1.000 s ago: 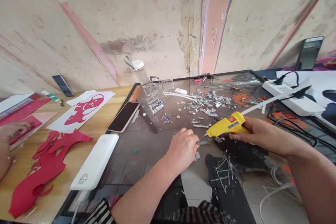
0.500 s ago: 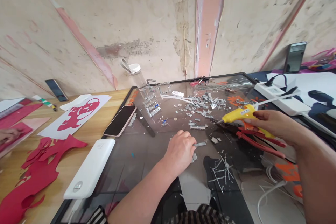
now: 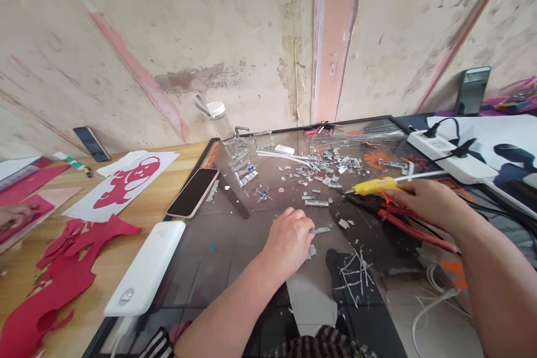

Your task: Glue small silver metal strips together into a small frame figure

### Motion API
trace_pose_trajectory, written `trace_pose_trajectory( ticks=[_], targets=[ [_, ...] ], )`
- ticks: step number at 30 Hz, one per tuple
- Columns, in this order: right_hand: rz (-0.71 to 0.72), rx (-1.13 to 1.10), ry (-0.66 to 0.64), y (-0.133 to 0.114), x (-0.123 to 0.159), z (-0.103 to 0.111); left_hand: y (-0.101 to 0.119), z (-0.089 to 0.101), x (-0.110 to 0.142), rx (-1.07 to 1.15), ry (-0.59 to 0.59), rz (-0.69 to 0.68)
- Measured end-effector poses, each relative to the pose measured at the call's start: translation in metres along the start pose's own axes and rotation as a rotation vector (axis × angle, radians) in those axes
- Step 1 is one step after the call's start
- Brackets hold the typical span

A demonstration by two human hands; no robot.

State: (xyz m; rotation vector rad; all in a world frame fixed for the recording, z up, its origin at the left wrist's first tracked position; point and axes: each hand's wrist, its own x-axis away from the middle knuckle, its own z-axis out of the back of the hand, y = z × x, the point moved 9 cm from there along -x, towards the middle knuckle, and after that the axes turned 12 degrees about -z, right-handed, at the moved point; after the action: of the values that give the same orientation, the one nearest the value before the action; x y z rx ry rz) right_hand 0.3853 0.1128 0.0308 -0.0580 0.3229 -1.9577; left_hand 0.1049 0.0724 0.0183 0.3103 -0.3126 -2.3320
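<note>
My left hand (image 3: 290,239) is closed over the dark glass tabletop, its fingers pinching a small grey strip (image 3: 322,230) that pokes out to the right. Just below the fingers lies another grey piece (image 3: 311,250). On the right, my right hand (image 3: 425,201) is wrapped round a yellow glue gun (image 3: 374,185), with a white glue stick (image 3: 423,175) out of its back. Its nozzle points left, above the dark jaws of red-handled pliers (image 3: 415,228). Part of the gun's handle is hidden by my fingers.
Many grey scraps (image 3: 331,165) are scattered mid-table; twisted wire bits (image 3: 356,274) lie nearer me. A phone (image 3: 193,193) and white power bank (image 3: 145,268) are at left, a power strip (image 3: 451,156) at right. Another person's hand (image 3: 19,215) touches red material at far left.
My right hand has shifted left and slightly down with the glue gun, which now lies more level. The left hand stays in place with the grey strip.
</note>
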Motion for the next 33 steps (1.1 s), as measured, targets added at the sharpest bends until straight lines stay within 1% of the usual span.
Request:
trace_pose_trajectory(
  ticks=[1, 2, 3, 4, 5, 6, 7, 8, 10, 11, 15, 18, 33],
  targets=[
    [0.010, 0.019, 0.000, -0.005, 0.003, 0.002, 0.000, 0.000, 0.000, -0.001, -0.003, 0.001],
    [0.023, 0.006, 0.037, -0.013, 0.008, 0.007, 0.000, 0.000, 0.000, -0.003, -0.007, 0.001],
    [0.071, -0.057, 0.068, -0.024, 0.015, 0.013, 0.000, 0.000, 0.000, -0.004, -0.012, 0.001],
    [0.156, -0.168, 0.058, -0.040, 0.024, 0.015, 0.001, 0.000, 0.000, -0.006, -0.016, -0.001],
    [0.266, -0.297, -0.010, -0.060, 0.035, 0.013, 0.001, 0.000, 0.000, -0.010, -0.019, -0.002],
    [0.410, -0.371, -0.144, -0.083, 0.049, 0.004, 0.001, 0.001, 0.000, -0.016, -0.021, -0.004],
    [0.511, -0.401, -0.211, -0.101, 0.063, -0.001, 0.002, 0.001, 0.000, -0.023, -0.022, -0.007],
    [0.590, -0.398, -0.244, -0.115, 0.076, -0.006, 0.002, 0.001, 0.000, -0.031, -0.024, -0.010],
    [0.696, -0.371, -0.221, -0.135, 0.094, -0.012, 0.002, 0.001, 0.000, -0.048, -0.028, -0.017],
    [0.725, -0.335, -0.208, -0.141, 0.101, -0.016, 0.003, 0.001, 0.000, -0.054, -0.029, -0.022],
    [0.768, -0.225, -0.197, -0.150, 0.112, -0.029, 0.003, 0.000, 0.000, -0.064, -0.025, -0.030],
    [0.765, -0.195, -0.203, -0.152, 0.113, -0.030, 0.003, 0.000, 0.000, -0.065, -0.020, -0.028],
    [0.751, -0.235, -0.236, -0.155, 0.113, -0.038, 0.003, -0.001, 0.002, -0.060, -0.003, -0.038]
  ],
)
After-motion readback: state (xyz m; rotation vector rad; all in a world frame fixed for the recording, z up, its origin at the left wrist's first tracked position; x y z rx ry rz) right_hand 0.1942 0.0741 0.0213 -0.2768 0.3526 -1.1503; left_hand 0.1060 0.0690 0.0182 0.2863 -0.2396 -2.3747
